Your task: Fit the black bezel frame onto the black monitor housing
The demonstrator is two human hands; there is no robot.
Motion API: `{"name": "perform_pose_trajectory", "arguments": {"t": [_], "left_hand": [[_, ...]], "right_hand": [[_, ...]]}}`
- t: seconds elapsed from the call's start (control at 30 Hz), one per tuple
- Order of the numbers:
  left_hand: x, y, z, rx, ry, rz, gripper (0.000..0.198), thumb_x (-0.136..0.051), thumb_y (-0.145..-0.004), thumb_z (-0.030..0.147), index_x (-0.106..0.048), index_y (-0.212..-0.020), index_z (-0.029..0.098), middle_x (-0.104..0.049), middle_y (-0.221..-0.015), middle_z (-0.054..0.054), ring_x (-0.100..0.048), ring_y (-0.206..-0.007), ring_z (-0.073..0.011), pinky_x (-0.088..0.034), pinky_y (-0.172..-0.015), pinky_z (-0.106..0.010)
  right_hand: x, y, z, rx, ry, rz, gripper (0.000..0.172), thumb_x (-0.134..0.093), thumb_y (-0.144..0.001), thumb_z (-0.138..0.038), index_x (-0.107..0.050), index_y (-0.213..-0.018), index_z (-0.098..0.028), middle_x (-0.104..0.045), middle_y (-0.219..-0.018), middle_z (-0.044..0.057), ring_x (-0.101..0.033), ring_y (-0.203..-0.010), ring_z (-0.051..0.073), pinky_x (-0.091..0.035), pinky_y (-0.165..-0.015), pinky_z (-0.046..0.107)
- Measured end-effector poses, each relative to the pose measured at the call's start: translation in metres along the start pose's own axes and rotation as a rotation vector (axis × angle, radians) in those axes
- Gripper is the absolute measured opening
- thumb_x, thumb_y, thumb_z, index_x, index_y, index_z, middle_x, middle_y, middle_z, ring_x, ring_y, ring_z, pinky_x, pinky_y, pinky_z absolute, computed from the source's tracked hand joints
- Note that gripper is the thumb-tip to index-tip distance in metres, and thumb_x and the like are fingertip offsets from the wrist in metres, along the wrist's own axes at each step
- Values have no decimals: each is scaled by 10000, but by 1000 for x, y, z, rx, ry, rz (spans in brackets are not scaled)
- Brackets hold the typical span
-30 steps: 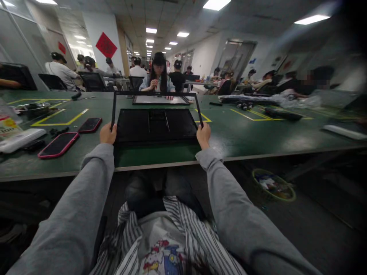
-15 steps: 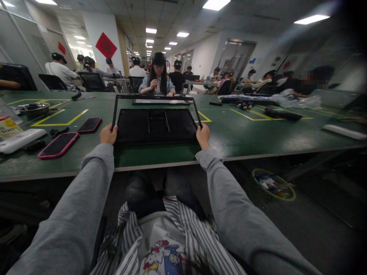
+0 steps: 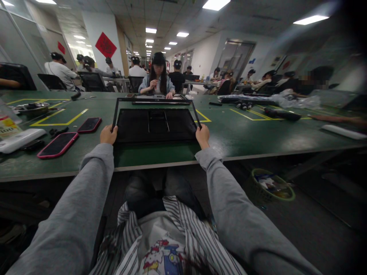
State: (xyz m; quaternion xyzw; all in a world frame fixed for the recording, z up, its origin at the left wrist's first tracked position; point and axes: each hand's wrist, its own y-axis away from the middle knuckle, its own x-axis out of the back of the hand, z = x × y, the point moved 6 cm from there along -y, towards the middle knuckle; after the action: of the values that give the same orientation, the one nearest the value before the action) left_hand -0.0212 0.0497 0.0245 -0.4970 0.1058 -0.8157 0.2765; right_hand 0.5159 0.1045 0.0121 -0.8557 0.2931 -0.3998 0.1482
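A thin black rectangular frame, like a screen bezel [image 3: 155,101], is tilted up over a flat black panel [image 3: 133,121] on the green table [image 3: 155,157]. My left hand [image 3: 108,135] is closed round the bezel's left side. At its right side my right hand [image 3: 203,135] grips it in the same way. In the middle of the panel is a recess with two bright metal strips [image 3: 166,123]. The bezel's lower edge cannot be made out against the dark panel.
Two pink-edged phones [image 3: 58,145] [image 3: 90,125] and a white device [image 3: 22,139] lie left. Across the table a person [image 3: 157,82] sits behind another flat panel. To the right are plastic wrap [image 3: 286,98] and a white bar [image 3: 344,131]; a green basket [image 3: 272,186] stands below.
The bezel's top edge has come down slightly toward the panel, with both hands still on its sides. A blurred arm of another person now reaches in at the far right.
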Motion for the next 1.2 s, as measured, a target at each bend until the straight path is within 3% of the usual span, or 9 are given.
{"name": "perform_pose_trajectory", "arguments": {"t": [0.6, 0.87, 1.2], "left_hand": [[-4, -2, -3, 20, -13, -37, 473, -412, -961, 430, -677, -1260, 179, -671, -1172, -158, -616, -1087, -293, -459, -953, -398], [-6, -3, -5, 10, -29, -31, 443, -417, -960, 423, -690, -1221, 192, -667, -1139, -150, -616, -1081, -286, -461, -949, -386], [-8, -5, -7, 6, -40, -37, 456, -404, -962, 439, -688, -1221, 194, -666, -1161, -152, -613, -1088, -296, -460, -959, -403]], "right_hand": [[-1, 0, 2, -15, -4, -10, 381, -431, -915, -221, -671, -1194, -119, -659, -1178, 187, -577, -1103, 294, -437, -988, 443], [-1, 1, 0, -8, 31, -30, 408, -424, -935, -211, -653, -1243, -71, -650, -1219, 216, -585, -1135, 300, -429, -1008, 427], [1, 2, 0, -4, 7, -11, 388, -425, -921, -213, -665, -1211, -118, -652, -1191, 191, -580, -1106, 289, -440, -989, 435]]}}
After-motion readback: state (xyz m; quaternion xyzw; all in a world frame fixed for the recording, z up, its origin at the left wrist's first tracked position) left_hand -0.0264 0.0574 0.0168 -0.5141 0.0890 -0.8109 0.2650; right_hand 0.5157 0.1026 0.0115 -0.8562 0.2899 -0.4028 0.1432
